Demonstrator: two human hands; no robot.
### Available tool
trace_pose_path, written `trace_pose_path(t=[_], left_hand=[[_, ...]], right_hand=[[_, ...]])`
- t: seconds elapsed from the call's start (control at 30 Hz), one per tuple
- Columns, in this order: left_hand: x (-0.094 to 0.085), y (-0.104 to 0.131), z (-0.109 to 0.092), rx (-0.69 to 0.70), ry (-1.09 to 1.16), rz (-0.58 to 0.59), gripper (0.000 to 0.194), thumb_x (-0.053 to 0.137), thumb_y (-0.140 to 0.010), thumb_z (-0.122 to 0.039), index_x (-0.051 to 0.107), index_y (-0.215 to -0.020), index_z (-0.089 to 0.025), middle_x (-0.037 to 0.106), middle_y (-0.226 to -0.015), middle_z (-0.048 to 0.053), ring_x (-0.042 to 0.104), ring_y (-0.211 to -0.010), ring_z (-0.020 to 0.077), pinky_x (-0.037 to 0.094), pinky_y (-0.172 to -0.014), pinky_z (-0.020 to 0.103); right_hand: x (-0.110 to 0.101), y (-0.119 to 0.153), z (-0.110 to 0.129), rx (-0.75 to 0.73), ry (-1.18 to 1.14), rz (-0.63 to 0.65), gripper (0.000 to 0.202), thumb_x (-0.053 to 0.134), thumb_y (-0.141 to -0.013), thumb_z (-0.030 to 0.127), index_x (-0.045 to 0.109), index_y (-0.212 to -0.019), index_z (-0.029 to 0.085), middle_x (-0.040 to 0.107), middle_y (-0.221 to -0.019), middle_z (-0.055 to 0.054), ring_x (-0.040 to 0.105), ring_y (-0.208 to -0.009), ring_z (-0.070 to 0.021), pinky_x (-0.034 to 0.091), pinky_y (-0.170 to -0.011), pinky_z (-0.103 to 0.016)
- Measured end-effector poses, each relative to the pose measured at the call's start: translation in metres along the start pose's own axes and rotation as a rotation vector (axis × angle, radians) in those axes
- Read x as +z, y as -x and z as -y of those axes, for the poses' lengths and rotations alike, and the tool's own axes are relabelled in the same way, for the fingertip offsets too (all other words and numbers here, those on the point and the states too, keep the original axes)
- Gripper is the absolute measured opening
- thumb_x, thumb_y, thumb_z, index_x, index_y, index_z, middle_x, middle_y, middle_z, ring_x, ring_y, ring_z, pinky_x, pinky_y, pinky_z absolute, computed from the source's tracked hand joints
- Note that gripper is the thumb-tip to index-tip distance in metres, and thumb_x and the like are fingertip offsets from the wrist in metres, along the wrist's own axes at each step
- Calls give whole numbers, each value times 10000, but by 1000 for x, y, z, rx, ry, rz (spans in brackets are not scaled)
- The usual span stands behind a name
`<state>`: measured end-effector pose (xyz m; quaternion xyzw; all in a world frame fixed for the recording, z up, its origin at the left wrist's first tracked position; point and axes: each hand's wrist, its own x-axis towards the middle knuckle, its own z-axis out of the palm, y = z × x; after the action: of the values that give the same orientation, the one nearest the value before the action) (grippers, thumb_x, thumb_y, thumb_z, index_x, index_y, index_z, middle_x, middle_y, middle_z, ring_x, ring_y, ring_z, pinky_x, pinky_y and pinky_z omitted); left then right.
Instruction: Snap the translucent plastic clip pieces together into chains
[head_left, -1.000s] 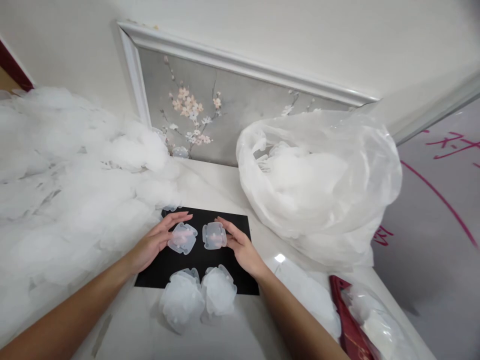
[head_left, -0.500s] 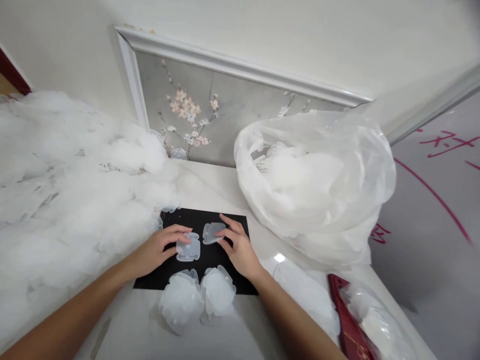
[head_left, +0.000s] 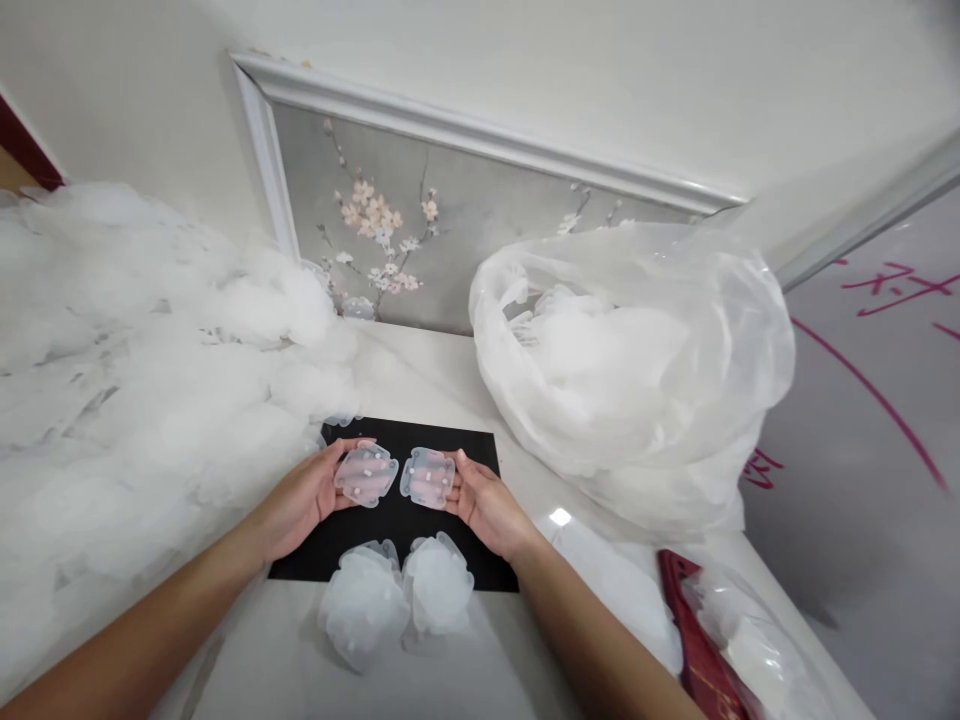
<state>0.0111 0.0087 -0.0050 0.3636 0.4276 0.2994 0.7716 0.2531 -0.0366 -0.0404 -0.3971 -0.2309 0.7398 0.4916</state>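
A pale wall (head_left: 525, 50) rose behind the white worktop (head_left: 412, 365), and against it stood a framed blossom picture (head_left: 465, 230). Over on the far left, what a heap! A great pile of frosted white pieces (head_left: 165, 390) filled that whole side, spilling right up to the corner of a black mat (head_left: 409, 515). And there was the left hand (head_left: 296, 505), above the mat, grasping one translucent petal-edged piece (head_left: 367, 474), its fingers showing pink straight through. Just to the right, a narrow gap away, came its match: a second translucent piece (head_left: 427, 477), studded with little white nubs, gripped by the right hand (head_left: 487, 505) from its outer side. Below those, two bunched white clusters, a left one (head_left: 364, 605) and a right one (head_left: 438, 585), sat close together across the mat's near edge. Farther right, a big plastic bag (head_left: 637, 390) gaped open, stuffed with more white. Then a red object (head_left: 697, 640), a clear bag (head_left: 761, 640) beside it, and finally a grey board (head_left: 855, 450) scrawled in magenta.
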Motion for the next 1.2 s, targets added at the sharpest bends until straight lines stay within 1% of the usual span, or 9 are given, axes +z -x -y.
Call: trace_pose_path(t=[0.23,0.47,0.6,0.7,0.8,0.9,1.03,1.1,1.2], left_hand=[[7,3,-8,-31,59,-7,517,428,-949,-562,524,-1312,-208,680,-1263,122,611,-1195,292,499,-977,439],[4,7,-8,19,-72,50,461,528,-898,-557,585,-1226,-238,690,-1168,95,626,-1104,262,530,-880,377],[6,27,-18,-60,-539,444,372,715,-789,-443,680,-1108,-256,638,-886,16,591,-736,167,473,-639,258],[17,44,-19,-24,-902,650,280,679,-807,-332,709,-1084,-301,567,-905,-3,536,-748,161,428,-645,249],[29,53,-9,137,-1131,531,319,603,-810,-197,662,-1098,-319,529,-978,-1,527,-889,198,428,-784,289],[37,52,5,192,-1278,400,426,668,-744,-199,590,-1152,-293,515,-1131,28,492,-1055,257,410,-914,374],[41,48,15,93,-1434,237,688,809,-605,-240,523,-1231,-227,542,-1179,86,498,-1141,331,372,-985,486],[42,48,17,43,-1427,215,717,818,-577,-228,512,-1225,-203,563,-1164,104,518,-1141,339,409,-947,456],[41,50,19,56,-1341,196,671,780,-583,-216,499,-1192,-199,594,-1126,109,562,-1098,338,456,-863,403]], right_hand=[[-3,-2,-3,3,6,-7,495,646,-832,587,649,-1051,143,753,-879,-101,727,-827,-225,529,-878,-425],[2,6,5,-39,110,25,453,759,-727,561,627,-945,187,691,-831,-24,665,-772,-168,514,-772,-326],[5,24,22,5,614,316,381,763,-721,525,617,-825,189,618,-867,-14,584,-783,-153,475,-719,-291],[14,40,28,-64,1124,458,267,774,-731,418,625,-812,213,576,-1083,-44,528,-1016,-215,447,-893,-371],[26,51,21,-58,1378,378,388,852,-640,317,609,-932,237,543,-1124,-43,509,-1037,-233,442,-911,-395],[32,53,12,21,1382,299,637,886,-565,292,570,-1116,242,558,-1109,-47,565,-964,-225,472,-807,-339],[26,49,17,5,1427,372,344,869,-578,386,666,-797,215,602,-829,-23,576,-926,-258,440,-857,-381],[24,48,22,-14,1291,462,316,851,-589,442,662,-704,216,622,-902,-35,570,-990,-262,433,-900,-393],[30,48,19,12,923,511,314,816,-626,459,652,-723,210,574,-1246,-61,542,-1175,-261,437,-953,-374]])
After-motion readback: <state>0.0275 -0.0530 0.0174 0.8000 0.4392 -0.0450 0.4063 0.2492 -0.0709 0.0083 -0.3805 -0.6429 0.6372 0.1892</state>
